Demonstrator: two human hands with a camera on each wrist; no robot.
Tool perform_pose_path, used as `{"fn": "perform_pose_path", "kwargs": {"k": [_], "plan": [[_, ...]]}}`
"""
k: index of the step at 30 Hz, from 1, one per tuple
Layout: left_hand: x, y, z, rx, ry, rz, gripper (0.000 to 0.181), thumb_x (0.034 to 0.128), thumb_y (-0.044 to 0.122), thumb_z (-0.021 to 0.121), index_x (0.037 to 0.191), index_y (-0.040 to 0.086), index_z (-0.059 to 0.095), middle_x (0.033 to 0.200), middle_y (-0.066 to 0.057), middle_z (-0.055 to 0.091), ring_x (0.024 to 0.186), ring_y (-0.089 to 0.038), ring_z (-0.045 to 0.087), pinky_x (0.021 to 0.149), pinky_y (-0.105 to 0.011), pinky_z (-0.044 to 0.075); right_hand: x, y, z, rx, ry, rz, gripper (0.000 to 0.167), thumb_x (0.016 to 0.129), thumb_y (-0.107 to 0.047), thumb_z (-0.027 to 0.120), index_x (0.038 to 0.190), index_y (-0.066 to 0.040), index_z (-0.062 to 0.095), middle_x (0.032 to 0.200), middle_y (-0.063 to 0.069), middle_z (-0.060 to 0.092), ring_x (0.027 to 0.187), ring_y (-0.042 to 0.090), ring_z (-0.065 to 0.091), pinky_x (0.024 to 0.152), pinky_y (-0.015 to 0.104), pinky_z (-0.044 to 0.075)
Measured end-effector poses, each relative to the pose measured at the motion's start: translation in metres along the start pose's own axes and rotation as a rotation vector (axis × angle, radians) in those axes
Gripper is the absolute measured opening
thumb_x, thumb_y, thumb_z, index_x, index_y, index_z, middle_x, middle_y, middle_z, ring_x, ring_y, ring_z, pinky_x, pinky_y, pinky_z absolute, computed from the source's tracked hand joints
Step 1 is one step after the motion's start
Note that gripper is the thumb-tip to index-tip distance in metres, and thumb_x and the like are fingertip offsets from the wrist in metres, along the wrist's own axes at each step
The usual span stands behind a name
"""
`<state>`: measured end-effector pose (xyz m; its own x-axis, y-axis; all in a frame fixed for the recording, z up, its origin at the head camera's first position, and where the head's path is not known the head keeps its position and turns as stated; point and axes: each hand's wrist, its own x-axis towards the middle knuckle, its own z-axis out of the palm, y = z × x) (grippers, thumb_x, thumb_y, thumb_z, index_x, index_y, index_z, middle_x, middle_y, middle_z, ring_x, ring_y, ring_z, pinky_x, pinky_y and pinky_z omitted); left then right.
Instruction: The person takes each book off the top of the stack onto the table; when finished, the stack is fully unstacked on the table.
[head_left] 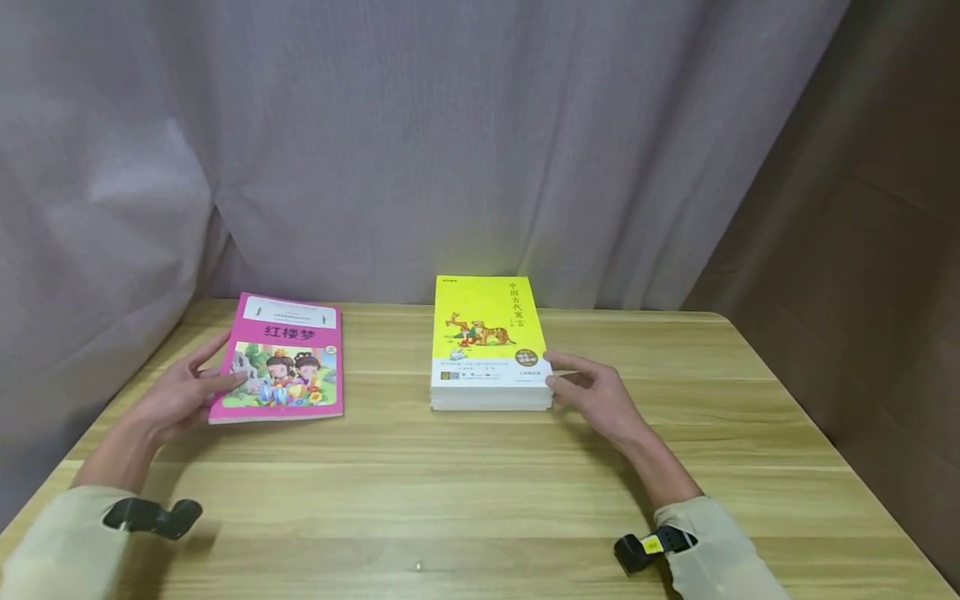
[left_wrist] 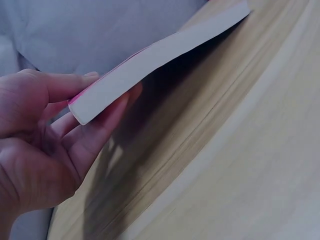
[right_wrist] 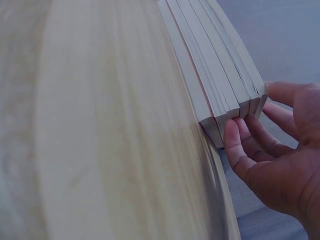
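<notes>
My left hand [head_left: 176, 392] grips a pink book [head_left: 288, 412] by its left edge, thumb over the cover and fingers beneath. The left wrist view shows this book [left_wrist: 107, 92] tilted, its held edge raised off the table. In the middle of the far side lies a stack of several books [head_left: 491, 402], topped by a yellow-and-white book [head_left: 480, 304] with a tiger picture. My right hand [head_left: 600, 400] touches the stack's near right corner. In the right wrist view, bent fingertips [right_wrist: 231, 130] rest against the side of the stacked books [right_wrist: 215, 65].
The wooden table [head_left: 420, 500] carries both the stack and the pink book's shadow. Grey curtain [head_left: 390, 150] hangs along the far edge, with darker cloth [head_left: 862, 292] to the right. Black straps [head_left: 153, 517] sit on both sleeved wrists.
</notes>
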<state>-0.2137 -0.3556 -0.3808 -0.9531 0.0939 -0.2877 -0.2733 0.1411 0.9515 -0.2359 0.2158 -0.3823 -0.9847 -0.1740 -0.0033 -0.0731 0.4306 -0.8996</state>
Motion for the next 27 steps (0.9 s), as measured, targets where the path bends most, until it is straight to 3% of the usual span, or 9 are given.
{"fn": "perform_pose_path", "kwargs": {"k": [10, 13, 16, 19, 21, 27], "plan": [[0.004, 0.001, -0.013, 0.162, 0.031, -0.008, 0.090, 0.1079, 0.014, 0.061, 0.169, 0.020, -0.005, 0.095, 0.017, 0.071, 0.082, -0.009, 0.075, 0.072, -0.031, 0.064, 0.000, -0.001, -0.003, 0.016, -0.009, 0.007, 0.056, 0.103, -0.027, 0.069, 0.155, -0.011, 0.054, 0.148, 0.023, 0.060, 0.100, 0.026, 0.074, 0.089, 0.035, 0.059], [0.003, 0.000, -0.018, 0.249, 0.095, -0.009, 0.086, 0.1073, 0.014, 0.061, 0.168, 0.014, 0.000, 0.101, 0.007, 0.070, 0.081, -0.007, 0.071, 0.071, -0.030, 0.062, 0.000, -0.002, -0.003, 0.013, -0.006, 0.012, 0.056, 0.103, -0.028, 0.069, 0.154, -0.011, 0.055, 0.145, 0.024, 0.062, 0.099, 0.026, 0.074, 0.089, 0.035, 0.059], [0.002, -0.001, -0.024, 0.337, 0.167, -0.028, 0.083, 0.1072, 0.017, 0.061, 0.167, 0.013, 0.004, 0.117, -0.019, 0.068, 0.079, -0.006, 0.069, 0.071, -0.029, 0.061, -0.001, -0.001, -0.002, 0.011, 0.001, 0.018, 0.055, 0.102, -0.027, 0.070, 0.154, -0.011, 0.056, 0.142, 0.024, 0.064, 0.097, 0.025, 0.074, 0.089, 0.035, 0.058], [0.003, 0.000, -0.029, 0.398, 0.200, -0.047, 0.081, 0.1074, 0.018, 0.061, 0.167, 0.012, 0.006, 0.140, -0.041, 0.050, 0.080, -0.007, 0.068, 0.072, -0.028, 0.061, -0.002, 0.001, -0.003, 0.003, 0.005, 0.013, 0.055, 0.103, -0.027, 0.070, 0.154, -0.012, 0.056, 0.142, 0.024, 0.065, 0.096, 0.025, 0.074, 0.090, 0.034, 0.058], [0.005, 0.001, -0.032, 0.446, 0.208, -0.052, 0.080, 0.1076, 0.019, 0.060, 0.167, 0.012, 0.007, 0.148, -0.047, 0.039, 0.082, -0.007, 0.066, 0.072, -0.026, 0.059, -0.002, 0.002, -0.004, -0.004, 0.006, 0.009, 0.055, 0.103, -0.028, 0.069, 0.154, -0.012, 0.056, 0.143, 0.023, 0.065, 0.097, 0.025, 0.074, 0.090, 0.034, 0.058], [0.007, 0.002, -0.040, 0.522, 0.224, -0.056, 0.078, 0.1078, 0.019, 0.059, 0.167, 0.010, 0.009, 0.147, -0.047, 0.039, 0.085, -0.010, 0.063, 0.072, -0.026, 0.057, -0.004, 0.001, -0.004, -0.012, -0.002, 0.011, 0.056, 0.103, -0.030, 0.069, 0.155, -0.013, 0.055, 0.146, 0.023, 0.062, 0.100, 0.025, 0.073, 0.090, 0.033, 0.058]]}}
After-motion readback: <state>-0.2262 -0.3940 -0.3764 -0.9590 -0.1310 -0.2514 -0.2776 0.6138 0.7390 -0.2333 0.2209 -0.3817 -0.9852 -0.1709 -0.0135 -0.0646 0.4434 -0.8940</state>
